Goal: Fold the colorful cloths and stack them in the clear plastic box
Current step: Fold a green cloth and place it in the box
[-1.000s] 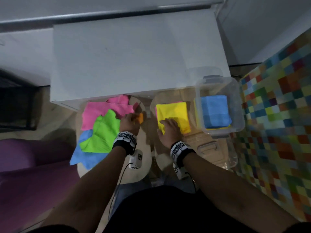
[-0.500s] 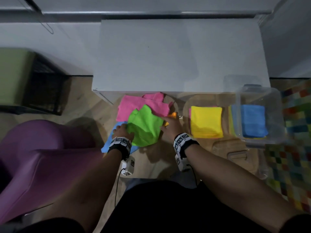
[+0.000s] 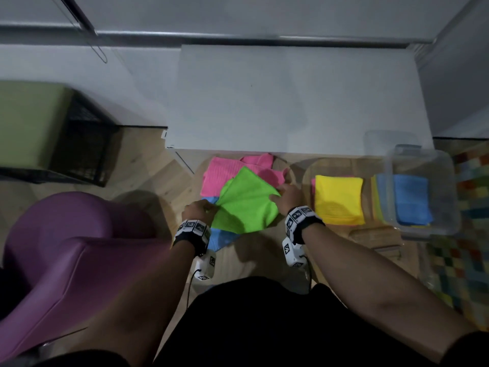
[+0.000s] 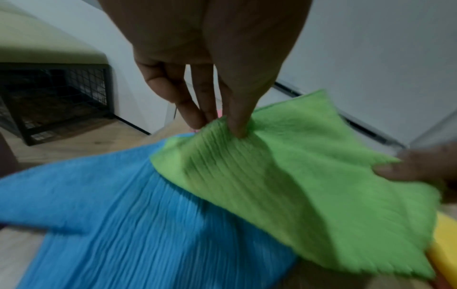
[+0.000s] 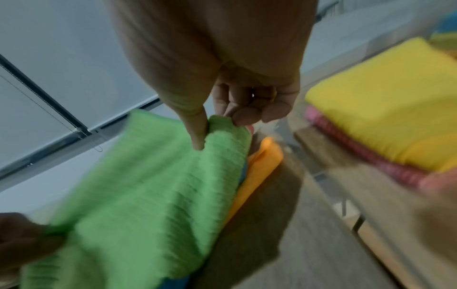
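The person's left hand (image 3: 199, 211) and right hand (image 3: 288, 196) each pinch a corner of the green cloth (image 3: 246, 202), thumb and fingers clamped on the fabric. The left wrist view shows the fingers (image 4: 237, 119) bunching the edge; the right wrist view shows the same at the opposite corner. The green cloth hangs slightly lifted between the two grips, over the pile of unfolded cloths: a blue cloth (image 3: 221, 238) under it, a pink cloth (image 3: 225, 173) behind, and an orange cloth (image 5: 259, 166) at the right side of the pile.

To the right, a folded yellow cloth (image 3: 338, 200) sits on a folded pink one (image 5: 366, 154), just beside the clear plastic box (image 3: 449, 197), which already holds a folded blue cloth (image 3: 411, 200) on top of others.

The step in hand seems to be lifting the green cloth clear of the pile to fold it. To do this well, the person should probably draw the two corners apart until the top edge is taut, so the cloth hangs flat and leaves the blue one behind. It could then be laid on bare worktop (image 3: 254, 256) nearer the body rather than on the pile, corners brought to meet squarely, and the crease pressed flat. Matching its folded size to the yellow cloth would help it stack evenly in the box.
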Available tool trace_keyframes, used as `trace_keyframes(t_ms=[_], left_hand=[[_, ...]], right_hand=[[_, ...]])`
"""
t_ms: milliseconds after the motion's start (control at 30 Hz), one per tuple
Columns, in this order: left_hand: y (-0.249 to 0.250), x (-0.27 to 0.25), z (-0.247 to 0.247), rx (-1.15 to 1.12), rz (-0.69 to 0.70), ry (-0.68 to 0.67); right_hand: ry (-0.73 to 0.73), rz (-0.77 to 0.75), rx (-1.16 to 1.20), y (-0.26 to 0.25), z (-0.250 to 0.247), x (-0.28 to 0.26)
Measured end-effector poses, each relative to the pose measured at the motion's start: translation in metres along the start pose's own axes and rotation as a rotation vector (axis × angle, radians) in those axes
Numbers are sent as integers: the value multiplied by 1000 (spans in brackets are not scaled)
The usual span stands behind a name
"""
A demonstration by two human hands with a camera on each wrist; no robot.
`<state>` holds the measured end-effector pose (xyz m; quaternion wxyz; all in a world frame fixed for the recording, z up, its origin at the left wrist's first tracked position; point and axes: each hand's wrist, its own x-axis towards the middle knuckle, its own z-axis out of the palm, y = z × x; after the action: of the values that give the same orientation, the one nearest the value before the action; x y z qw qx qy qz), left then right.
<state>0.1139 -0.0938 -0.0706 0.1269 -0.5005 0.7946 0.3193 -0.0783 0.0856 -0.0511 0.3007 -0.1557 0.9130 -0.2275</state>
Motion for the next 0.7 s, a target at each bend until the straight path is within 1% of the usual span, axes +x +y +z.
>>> trace_keyframes(t_ms=[67, 133, 233, 300, 333, 400, 467, 500, 533, 567, 600, 633, 700], left_hand=[[4, -1, -12, -89, 9, 40], [11, -4, -23, -136, 54, 85], [33, -14, -44, -182, 80, 215], [52, -18, -62, -314, 73, 238], [62, -17, -71, -392, 81, 213], [83, -16, -91, -577, 129, 162], [101, -14, -108, -679, 205, 131], [108, -11, -114, -725, 209, 141], [110, -6, -119, -816, 173, 151], [117, -7, -123, -943, 130, 164], [124, -14, -126, -1042, 106, 149], [131, -22, -124, -1113, 120, 80], [144, -40, -114, -1161, 189, -138]], right_hand=[[36, -21, 70, -2, -16, 1], [37, -84, 68, -6, -29, 2], [86, -135, 105, -10, -45, 1], [95, -173, 168, -19, -61, -5], [63, -183, 234, -27, -70, -9], [-57, -166, 419, -44, -90, -17], [-133, -71, 640, -59, -104, -20], [-141, -9, 780, -65, -108, -19], [-153, 56, 920, -70, -111, -19], [-158, 89, 1033, -73, -118, -19], [-163, 109, 1108, -75, -124, -19], [-168, 123, 1162, -79, -133, -23], [-191, 98, 1215, -82, -149, -26]])
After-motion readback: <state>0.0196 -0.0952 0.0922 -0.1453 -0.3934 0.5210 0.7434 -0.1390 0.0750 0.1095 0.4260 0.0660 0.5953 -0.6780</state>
